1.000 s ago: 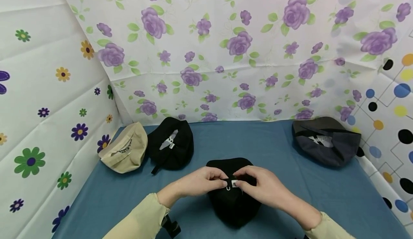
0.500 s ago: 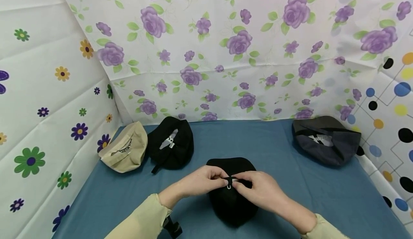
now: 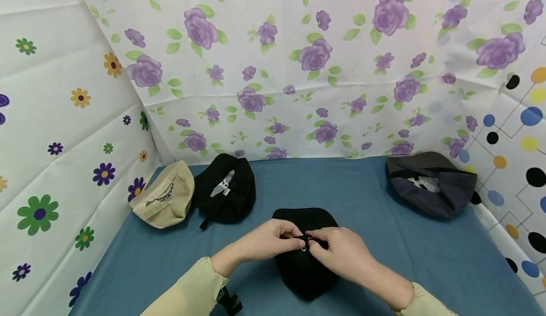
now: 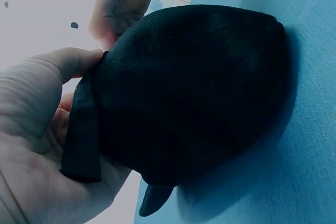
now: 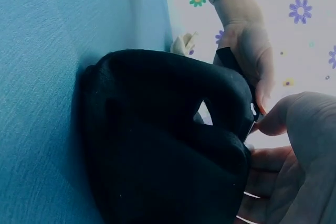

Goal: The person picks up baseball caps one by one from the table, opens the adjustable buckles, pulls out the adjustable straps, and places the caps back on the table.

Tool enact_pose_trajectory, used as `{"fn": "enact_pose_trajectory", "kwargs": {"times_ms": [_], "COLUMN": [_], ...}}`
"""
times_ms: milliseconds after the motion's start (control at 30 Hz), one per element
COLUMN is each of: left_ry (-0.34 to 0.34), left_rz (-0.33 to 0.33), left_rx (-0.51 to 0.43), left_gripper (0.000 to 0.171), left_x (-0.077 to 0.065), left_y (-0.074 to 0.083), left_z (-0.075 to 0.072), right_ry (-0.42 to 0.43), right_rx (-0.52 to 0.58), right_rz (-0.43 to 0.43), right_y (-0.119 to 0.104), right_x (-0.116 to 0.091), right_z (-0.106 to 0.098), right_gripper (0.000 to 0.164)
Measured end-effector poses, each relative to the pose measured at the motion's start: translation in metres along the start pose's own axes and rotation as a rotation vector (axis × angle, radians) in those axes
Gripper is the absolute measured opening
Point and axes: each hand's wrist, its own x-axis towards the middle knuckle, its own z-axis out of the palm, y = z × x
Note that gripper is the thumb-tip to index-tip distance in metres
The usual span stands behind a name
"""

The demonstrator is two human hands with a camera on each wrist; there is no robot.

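Note:
A black cap [image 3: 304, 278] rests on the blue cloth in front of me, its brim pointing away. My left hand [image 3: 270, 240] pinches the cap's back strap between thumb and fingers. My right hand [image 3: 343, 252] pinches the same band close beside it, fingertips almost meeting the left ones. A small white buckle piece [image 3: 304, 248] shows between the two thumbs. In the left wrist view the strap's free end [image 4: 81, 145] hangs down past the left palm. The right wrist view shows the cap [image 5: 152, 145] with a gap under the strap.
At the back left lie a beige cap [image 3: 166, 197] and another black cap [image 3: 241, 188], side by side. A dark grey cap [image 3: 452, 188] sits at the back right. Patterned cloth walls [image 3: 273, 69] stand behind the blue table cloth [image 3: 324, 183] and on both sides.
The right hand has shifted slightly left toward the left hand, and the white tag seen beside its thumb is now covered. The left hand keeps its pinch in nearly the same place.

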Motion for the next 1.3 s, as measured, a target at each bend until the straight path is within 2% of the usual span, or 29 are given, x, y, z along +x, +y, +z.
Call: {"fn": "enact_pose_trajectory", "kwargs": {"times_ms": [467, 800, 1033, 1300], "left_ry": [-0.009, -0.014, -0.019, -0.030], "left_rz": [0.020, 0.020, 0.009, 0.003], "left_rx": [0.052, 0.060, 0.053, 0.051], "left_gripper": [0.013, 0.013, 0.012, 0.014], "left_x": [0.0002, -0.0008, -0.0012, -0.0019], "left_y": [0.0007, -0.0004, -0.0018, -0.0021], "left_z": [-0.0015, -0.0010, 0.0001, 0.0003], "right_ry": [-0.083, -0.156, -0.217, -0.241], "right_rx": [0.030, 0.148, 0.237, 0.261], "right_rz": [-0.005, -0.020, -0.001, 0.042], "right_y": [-0.0005, 0.0003, 0.0007, -0.0018], "right_x": [0.0018, 0.0028, 0.0026, 0.0023], "right_z": [0.0003, -0.0031, -0.0050, -0.0039], "right_gripper": [0.030, 0.029, 0.033, 0.037]}}
